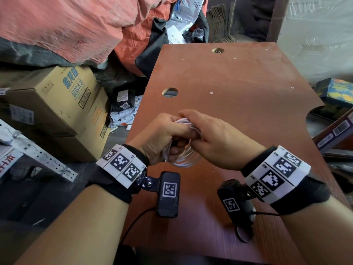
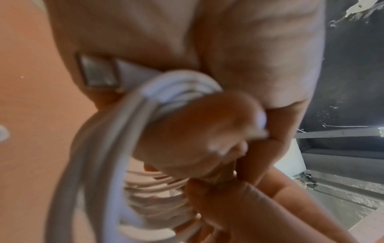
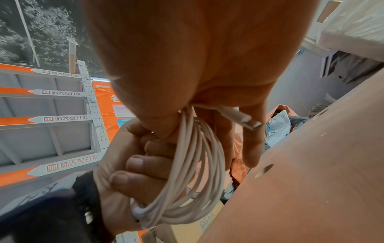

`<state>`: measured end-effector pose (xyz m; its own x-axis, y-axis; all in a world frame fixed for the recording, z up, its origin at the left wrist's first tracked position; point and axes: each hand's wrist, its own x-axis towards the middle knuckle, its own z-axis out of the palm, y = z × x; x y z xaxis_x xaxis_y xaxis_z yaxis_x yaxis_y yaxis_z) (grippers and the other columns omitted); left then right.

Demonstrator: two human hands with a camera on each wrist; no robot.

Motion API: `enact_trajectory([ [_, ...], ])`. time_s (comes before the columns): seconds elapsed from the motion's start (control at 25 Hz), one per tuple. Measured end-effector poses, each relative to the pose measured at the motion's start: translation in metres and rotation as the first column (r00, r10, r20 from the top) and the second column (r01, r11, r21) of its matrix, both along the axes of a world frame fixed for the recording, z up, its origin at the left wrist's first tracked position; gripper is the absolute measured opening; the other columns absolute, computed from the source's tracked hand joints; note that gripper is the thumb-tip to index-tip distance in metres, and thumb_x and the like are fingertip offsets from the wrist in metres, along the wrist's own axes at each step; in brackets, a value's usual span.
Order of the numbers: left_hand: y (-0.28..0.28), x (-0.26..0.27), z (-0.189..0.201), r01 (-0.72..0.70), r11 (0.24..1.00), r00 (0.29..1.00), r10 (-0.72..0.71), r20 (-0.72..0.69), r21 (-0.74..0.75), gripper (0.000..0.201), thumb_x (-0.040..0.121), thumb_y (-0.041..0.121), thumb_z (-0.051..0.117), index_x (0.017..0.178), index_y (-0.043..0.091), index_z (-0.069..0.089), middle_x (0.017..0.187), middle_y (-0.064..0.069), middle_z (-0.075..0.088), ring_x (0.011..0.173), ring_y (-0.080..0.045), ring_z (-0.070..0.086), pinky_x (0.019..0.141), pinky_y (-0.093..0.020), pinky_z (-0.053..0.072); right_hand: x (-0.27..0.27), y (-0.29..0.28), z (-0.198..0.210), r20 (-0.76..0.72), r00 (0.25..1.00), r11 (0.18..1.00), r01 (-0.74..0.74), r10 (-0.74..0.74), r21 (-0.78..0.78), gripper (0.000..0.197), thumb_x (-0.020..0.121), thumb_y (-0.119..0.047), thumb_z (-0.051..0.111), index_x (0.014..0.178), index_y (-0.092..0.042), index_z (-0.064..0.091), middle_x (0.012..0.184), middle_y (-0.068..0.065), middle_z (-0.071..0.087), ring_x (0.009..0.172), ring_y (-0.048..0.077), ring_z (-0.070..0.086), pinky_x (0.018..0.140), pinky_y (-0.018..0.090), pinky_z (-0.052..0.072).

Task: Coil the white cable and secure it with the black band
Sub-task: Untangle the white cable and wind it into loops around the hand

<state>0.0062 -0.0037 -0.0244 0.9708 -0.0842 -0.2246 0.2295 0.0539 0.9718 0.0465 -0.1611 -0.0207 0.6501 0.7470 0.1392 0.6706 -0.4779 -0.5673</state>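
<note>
Two hands meet above reddish board [image 1: 238, 88], boxes [image 1: 57, 104] crowding its left edge, far half bare. Left hand [image 1: 162, 136] fisted round coiled white cable [image 3: 195, 172]; right hand [image 1: 215, 138] pinching the coil's top. Right wrist view alone shows a plug [image 3: 243, 119]. Black band possibly under left thumb, unclear.

From my remote feed: a reddish-brown board [image 1: 238, 96] with two round holes fills the centre. Cardboard boxes [image 1: 63, 104] with blue print stack at left, under an orange tarp [image 1: 63, 25]. Mail bags [image 1: 124, 109] lie between them; orange-and-grey shelving [image 3: 47, 118] stands behind.
</note>
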Motion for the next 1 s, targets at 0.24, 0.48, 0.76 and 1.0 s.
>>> enact_trajectory([
  [0.24,-0.003,0.004,0.001,-0.075,0.992,0.996,0.08,0.05,-0.098,0.018,0.077,0.008,0.067,0.086,-0.003,0.057,0.05,-0.006,0.041,0.035,-0.014,0.04,0.037,-0.022,0.039,0.001,0.001,0.002,-0.077,0.995,0.994,0.072,-0.066,0.078,0.016,0.093,-0.011,0.044,0.107,-0.011,0.05,0.099,0.003,0.063,0.089,0.025,0.058,0.077,0.04,0.044],
  [0.48,-0.007,0.007,-0.002,-0.089,0.984,0.989,0.106,0.104,-0.153,0.014,0.079,0.008,0.07,0.088,-0.002,0.065,0.06,-0.005,0.04,0.042,-0.013,0.039,0.039,-0.023,0.039,0.003,0.0,0.003,-0.099,0.983,0.981,0.167,-0.157,0.103,0.012,0.099,-0.019,0.038,0.092,-0.011,0.042,0.085,0.005,0.06,0.075,0.028,0.054,0.065,0.041,0.042],
  [0.76,-0.008,0.009,-0.007,-0.059,0.976,0.981,0.095,0.169,-0.209,0.019,0.076,0.0,0.069,0.095,0.001,0.067,0.078,-0.009,0.061,0.066,-0.017,0.058,0.063,-0.029,0.048,0.009,-0.002,0.004,-0.153,0.946,0.937,0.309,-0.286,0.163,0.009,0.098,-0.018,0.038,0.097,-0.01,0.044,0.079,0.0,0.054,0.068,0.017,0.049,0.058,0.036,0.036],
  [1.0,-0.013,0.007,-0.004,-0.063,0.978,0.986,0.092,0.141,-0.197,0.022,0.092,0.021,0.06,0.093,-0.001,0.06,0.06,-0.005,0.057,0.059,-0.018,0.057,0.068,-0.033,0.046,0.012,-0.003,0.003,-0.196,0.917,0.903,0.384,-0.348,0.195,0.006,0.097,-0.015,0.039,0.099,-0.013,0.044,0.081,0.002,0.057,0.073,0.022,0.053,0.061,0.036,0.039],
])
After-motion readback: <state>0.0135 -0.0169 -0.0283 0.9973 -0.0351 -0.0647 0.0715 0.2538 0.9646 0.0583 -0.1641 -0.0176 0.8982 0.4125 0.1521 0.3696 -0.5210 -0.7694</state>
